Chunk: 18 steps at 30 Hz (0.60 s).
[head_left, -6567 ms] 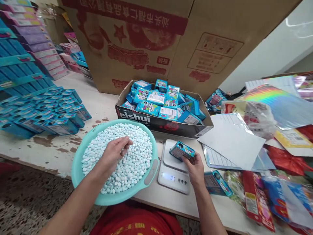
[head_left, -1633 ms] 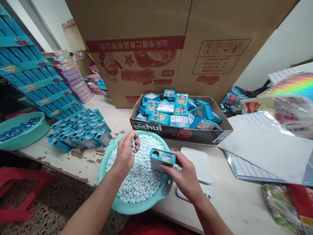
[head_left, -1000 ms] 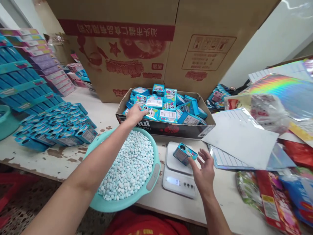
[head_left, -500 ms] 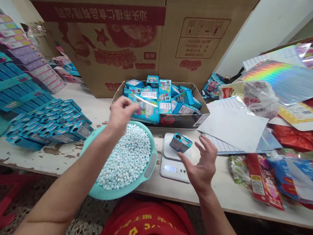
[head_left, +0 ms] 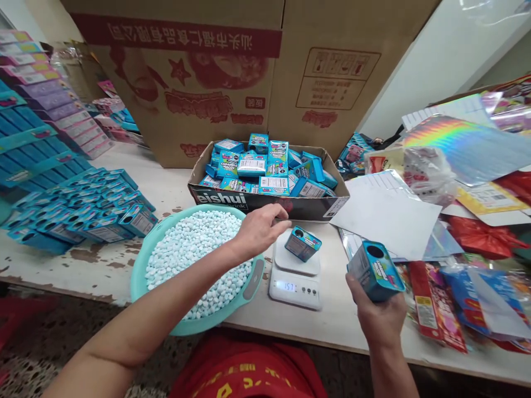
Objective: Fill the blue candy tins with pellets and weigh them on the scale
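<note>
My right hand (head_left: 379, 312) is wrapped round a blue box (head_left: 375, 271) with a round dark hole in its top, held right of the scale. Another blue box (head_left: 303, 243) with a hole sits tilted on the white scale (head_left: 295, 282), whose display is lit. My left hand (head_left: 265, 226) reaches over the edge of the turquoise basin (head_left: 139, 282), its fingertips just left of the box on the scale. Its fingers are bent and slightly apart, with nothing between them. Pale blue and white candies (head_left: 191, 237) fill the basin.
An open carton (head_left: 269, 204) of blue boxes stands behind the basin, before a large cardboard box (head_left: 232, 72). Rows of blue boxes (head_left: 95, 210) and stacked packs (head_left: 25, 138) are at left. Sheets (head_left: 385, 210) and candy bags (head_left: 435, 309) lie at right.
The blue box that was in my left hand is gone from it, and that hand has moved right to the scale. My right hand has moved right and now holds a blue box.
</note>
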Available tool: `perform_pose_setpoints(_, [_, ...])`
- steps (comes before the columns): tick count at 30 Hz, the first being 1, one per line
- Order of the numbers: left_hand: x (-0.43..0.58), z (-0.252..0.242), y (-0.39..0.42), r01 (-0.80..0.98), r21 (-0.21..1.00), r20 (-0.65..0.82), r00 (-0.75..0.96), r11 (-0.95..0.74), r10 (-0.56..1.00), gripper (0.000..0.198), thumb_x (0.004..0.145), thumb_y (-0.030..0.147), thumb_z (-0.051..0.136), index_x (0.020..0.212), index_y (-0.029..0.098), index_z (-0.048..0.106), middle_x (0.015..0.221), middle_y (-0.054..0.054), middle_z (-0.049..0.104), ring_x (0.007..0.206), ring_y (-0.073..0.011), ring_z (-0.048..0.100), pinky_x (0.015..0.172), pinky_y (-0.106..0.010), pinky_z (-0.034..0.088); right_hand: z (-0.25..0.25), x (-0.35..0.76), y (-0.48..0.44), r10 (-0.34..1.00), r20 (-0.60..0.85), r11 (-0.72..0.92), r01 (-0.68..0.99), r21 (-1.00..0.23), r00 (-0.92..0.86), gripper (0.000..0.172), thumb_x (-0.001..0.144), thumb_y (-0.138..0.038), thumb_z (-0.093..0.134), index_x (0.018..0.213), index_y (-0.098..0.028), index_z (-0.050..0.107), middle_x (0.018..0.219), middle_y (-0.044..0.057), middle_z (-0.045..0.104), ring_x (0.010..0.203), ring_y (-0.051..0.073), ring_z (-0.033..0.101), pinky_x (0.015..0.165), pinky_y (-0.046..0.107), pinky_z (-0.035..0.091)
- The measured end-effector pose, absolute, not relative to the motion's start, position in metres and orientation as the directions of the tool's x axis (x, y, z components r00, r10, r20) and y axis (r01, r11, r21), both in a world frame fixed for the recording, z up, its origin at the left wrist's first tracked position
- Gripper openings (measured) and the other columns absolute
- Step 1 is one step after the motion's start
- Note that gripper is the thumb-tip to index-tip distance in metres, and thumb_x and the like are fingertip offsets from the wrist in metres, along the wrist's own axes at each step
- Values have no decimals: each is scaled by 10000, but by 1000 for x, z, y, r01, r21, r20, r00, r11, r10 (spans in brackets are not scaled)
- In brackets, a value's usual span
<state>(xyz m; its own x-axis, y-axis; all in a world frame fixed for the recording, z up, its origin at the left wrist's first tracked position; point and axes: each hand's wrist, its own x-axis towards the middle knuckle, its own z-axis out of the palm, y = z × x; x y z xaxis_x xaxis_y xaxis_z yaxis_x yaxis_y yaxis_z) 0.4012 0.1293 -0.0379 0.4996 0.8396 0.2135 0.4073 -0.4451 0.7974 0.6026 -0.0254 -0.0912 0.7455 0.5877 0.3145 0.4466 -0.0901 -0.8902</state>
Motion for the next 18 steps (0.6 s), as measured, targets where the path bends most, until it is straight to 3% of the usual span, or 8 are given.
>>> perform_pose_setpoints(2, [412, -51, 138, 518, 690, 152, 579, -506, 801, 275, 824, 320, 552, 1067, 203, 607, 1110, -79, 638, 1021, -246, 574, 884, -373, 444, -97, 608, -32, 526, 230, -150, 356, -922, 818, 508, 515, -469, 780, 846, -115, 628, 805, 122, 648, 748, 300, 623, 721, 476, 516])
perform_pose_setpoints(5, [439, -67, 142, 493, 562, 70, 771, -664, 632, 530, 785, 341, 604, 1284, 221, 474, 1301, -86, 529, 1177, -276, 476, 942, -402, 422, -106, 610, -29, 494, 196, -136, 298, -945, 847, 493, 499, -462, 778, 814, -111, 634, 794, 112, 657, 708, 273, 619, 711, 451, 515])
perform_pose_setpoints(7, [458, -75, 142, 444, 499, 36, 847, -744, 530, 587, 750, 283, 632, 1307, 252, 450, 1327, -74, 504, 1195, -281, 449, 918, -399, 434, -112, 611, -21, 504, 215, -112, 310, -944, 836, 493, 518, -458, 774, 840, -107, 645, 825, 105, 666, 747, 268, 623, 754, 438, 509])
perform_pose_setpoints(9, [470, -82, 145, 440, 477, -3, 867, -761, 499, 515, 741, 181, 598, 1244, 251, 516, 1254, -74, 558, 1149, -277, 488, 874, -380, 447, -119, 615, -14, 502, 207, -121, 305, -945, 840, 505, 540, -471, 762, 868, -103, 653, 840, 102, 672, 780, 273, 625, 771, 431, 506])
perform_pose_setpoints(11, [473, -87, 148, 468, 491, -24, 850, -735, 526, 419, 740, 122, 546, 1146, 217, 587, 1136, -83, 619, 1060, -267, 552, 834, -361, 453, -129, 624, -11, 474, 192, -150, 294, -944, 859, 532, 567, -490, 744, 917, -100, 651, 858, 101, 675, 806, 278, 623, 789, 433, 500])
perform_pose_setpoints(14, [459, -88, 151, 499, 523, 7, 808, -691, 589, 373, 752, 181, 560, 1124, 188, 594, 1110, -89, 640, 1025, -263, 585, 833, -348, 450, -149, 642, -17, 427, 200, -193, 305, -933, 882, 587, 604, -517, 723, 1014, -109, 623, 923, 98, 668, 846, 275, 617, 856, 452, 470])
perform_pose_setpoints(18, [425, -75, 135, 444, 718, 101, 696, -536, 711, 379, 742, 247, 628, 1118, 210, 594, 1147, -43, 644, 1062, -232, 577, 889, -320, 426, -176, 657, -33, 442, 164, -286, 312, -906, 882, 597, 617, -561, 705, 1003, -117, 602, 934, 104, 657, 896, 292, 611, 877, 445, 469])
